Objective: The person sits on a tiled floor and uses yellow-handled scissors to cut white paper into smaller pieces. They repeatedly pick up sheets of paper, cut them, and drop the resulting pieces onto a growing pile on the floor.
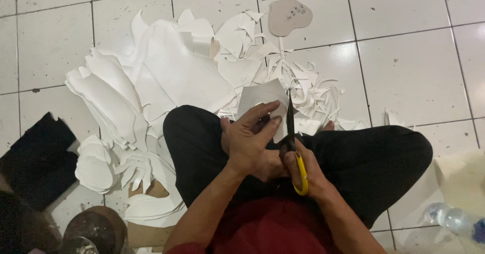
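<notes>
Our left hand holds sheet piece left of scissors in our right hand; scrap pile beyond our knees, template behind it.

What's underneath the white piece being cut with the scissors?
Under the white piece lie white scraps on the tiled floor. The left hand covers its lower part, so anything beneath there is hidden.

A floor-level craft workshop: white tiled floor heaped with stacked white cut sheet pieces, curled white offcut scraps, and a brown heart-shaped cardboard template.
</notes>
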